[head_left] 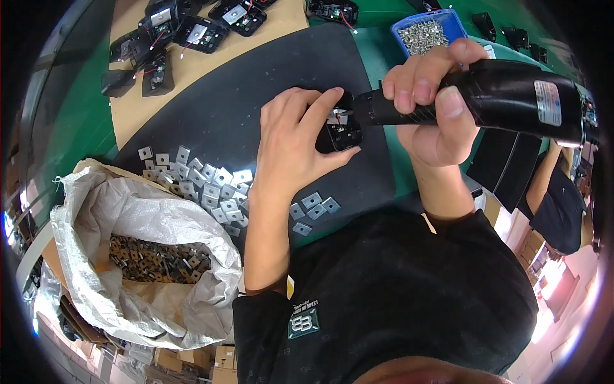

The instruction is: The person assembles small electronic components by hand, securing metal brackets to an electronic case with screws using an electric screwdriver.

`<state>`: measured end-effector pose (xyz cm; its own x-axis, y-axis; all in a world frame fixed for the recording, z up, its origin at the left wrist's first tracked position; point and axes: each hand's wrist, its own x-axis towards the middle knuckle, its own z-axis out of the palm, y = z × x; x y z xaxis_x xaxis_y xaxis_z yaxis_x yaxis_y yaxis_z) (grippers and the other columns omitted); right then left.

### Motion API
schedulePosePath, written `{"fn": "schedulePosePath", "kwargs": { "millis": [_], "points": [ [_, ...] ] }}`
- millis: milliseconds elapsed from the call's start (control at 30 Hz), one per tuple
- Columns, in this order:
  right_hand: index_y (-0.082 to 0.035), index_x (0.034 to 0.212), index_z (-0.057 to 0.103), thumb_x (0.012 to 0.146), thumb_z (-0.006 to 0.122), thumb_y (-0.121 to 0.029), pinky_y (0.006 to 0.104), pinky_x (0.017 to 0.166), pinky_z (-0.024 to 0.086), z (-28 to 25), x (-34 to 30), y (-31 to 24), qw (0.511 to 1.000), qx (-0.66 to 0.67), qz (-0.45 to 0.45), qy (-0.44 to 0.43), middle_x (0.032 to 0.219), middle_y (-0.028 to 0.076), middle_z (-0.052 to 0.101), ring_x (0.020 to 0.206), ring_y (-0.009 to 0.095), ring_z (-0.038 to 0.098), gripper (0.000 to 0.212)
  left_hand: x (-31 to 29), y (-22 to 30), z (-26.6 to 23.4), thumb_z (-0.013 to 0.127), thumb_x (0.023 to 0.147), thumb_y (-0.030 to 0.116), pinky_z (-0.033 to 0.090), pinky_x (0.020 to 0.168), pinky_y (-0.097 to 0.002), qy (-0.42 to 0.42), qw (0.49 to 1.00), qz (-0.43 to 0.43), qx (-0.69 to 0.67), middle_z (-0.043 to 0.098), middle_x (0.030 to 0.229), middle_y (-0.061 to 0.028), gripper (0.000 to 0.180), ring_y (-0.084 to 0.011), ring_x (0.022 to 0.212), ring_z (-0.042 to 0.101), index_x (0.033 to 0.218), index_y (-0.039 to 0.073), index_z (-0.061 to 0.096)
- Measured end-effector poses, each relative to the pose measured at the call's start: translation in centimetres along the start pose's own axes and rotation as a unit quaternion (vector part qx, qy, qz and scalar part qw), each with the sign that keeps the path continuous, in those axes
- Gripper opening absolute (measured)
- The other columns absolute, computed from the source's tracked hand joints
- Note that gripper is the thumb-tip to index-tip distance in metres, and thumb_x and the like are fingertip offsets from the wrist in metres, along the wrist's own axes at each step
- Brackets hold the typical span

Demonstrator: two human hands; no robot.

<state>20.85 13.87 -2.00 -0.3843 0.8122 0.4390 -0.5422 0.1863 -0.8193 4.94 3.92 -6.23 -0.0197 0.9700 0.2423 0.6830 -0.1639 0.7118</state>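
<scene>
My right hand (432,102) is wrapped round a black electric screwdriver (511,96), held nearly level with its tip pointing left. The tip reaches into a small black plastic housing (345,136) on the dark mat. My left hand (297,137) grips that housing from the left, fingers over its far end and thumb at its near end. A silvery metal plate (338,117) shows inside the housing under the tip. Whether a screw sits at the tip is too small to tell. Loose square metal plates with holes (211,185) lie beside my left forearm, several more (313,208) to its right.
A white woven sack (160,217) of small metal parts stands at the left. Black housings with red wires (198,35) lie on cardboard (192,70) at the far left. A blue bin (396,32) of screws stands at the far right. Another person (556,205) is at the right.
</scene>
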Motion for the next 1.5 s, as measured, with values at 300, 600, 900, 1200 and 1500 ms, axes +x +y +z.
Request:
{"fn": "schedulePosePath", "kwargs": {
  "millis": [300, 600, 900, 1200, 1500],
  "points": [
    [-0.013, 0.116, 0.046, 0.087, 0.069, -0.020, 0.0339, 0.069, 0.046, 0.7, 0.5, -0.1, 0.998, -0.010, 0.033, -0.061, 0.080, 0.002, 0.052, 0.066, 0.015, 0.052, 0.038, 0.1, 0.0, 0.0, 0.085, 0.055, 0.033, 0.040, 0.092, -0.0415, 0.006, 1.000, -0.001, 0.001, 0.061, 0.103, -0.0070, 0.070, -0.0298, 0.104, 0.055, 0.119, 0.011, 0.063],
    [-0.010, 0.137, 0.039, 0.091, 0.062, -0.023, 0.0365, 0.068, 0.047, -1.1, 0.7, -2.0, 0.993, 0.094, -0.066, -0.032, 0.082, 0.003, 0.055, 0.068, 0.017, 0.054, 0.054, 0.6, 0.9, -0.4, 0.085, 0.059, 0.030, 0.042, 0.091, -0.0416, 0.000, 0.999, -0.025, 0.033, 0.061, 0.106, -0.0110, 0.072, -0.0314, 0.104, 0.056, 0.121, 0.007, 0.058],
    [-0.004, 0.132, 0.042, 0.087, 0.063, -0.019, 0.0371, 0.066, 0.047, -3.3, -1.4, -2.3, 0.996, -0.037, -0.044, 0.069, 0.079, 0.006, 0.054, 0.064, 0.018, 0.053, 0.052, 4.2, -2.8, -7.1, 0.074, 0.077, 0.051, 0.050, 0.086, -0.0367, 0.210, 0.906, -0.320, 0.183, 0.068, 0.104, -0.0219, 0.079, -0.0302, 0.094, 0.068, 0.131, -0.002, 0.050],
    [-0.002, 0.128, 0.045, 0.084, 0.062, -0.013, 0.0377, 0.065, 0.049, -3.0, -1.5, -1.7, 0.995, -0.041, -0.021, 0.086, 0.076, 0.008, 0.054, 0.064, 0.019, 0.055, 0.048, 5.0, -8.6, -8.0, 0.083, 0.071, 0.024, 0.050, 0.084, -0.0457, 0.258, 0.930, -0.196, 0.175, 0.062, 0.110, -0.0272, 0.070, -0.0438, 0.103, 0.059, 0.128, -0.001, 0.050],
    [0.001, 0.131, 0.042, 0.088, 0.056, -0.018, 0.0403, 0.068, 0.048, -5.5, -1.7, -2.8, 0.993, -0.052, -0.055, 0.091, 0.080, 0.009, 0.052, 0.067, 0.019, 0.052, 0.049, -1.0, -0.2, -8.0, 0.070, 0.082, 0.008, 0.050, 0.082, -0.0420, 0.094, 0.955, -0.221, 0.175, 0.059, 0.119, -0.0190, 0.034, -0.0397, 0.101, 0.058, 0.114, 0.002, 0.060]
  ]
}}
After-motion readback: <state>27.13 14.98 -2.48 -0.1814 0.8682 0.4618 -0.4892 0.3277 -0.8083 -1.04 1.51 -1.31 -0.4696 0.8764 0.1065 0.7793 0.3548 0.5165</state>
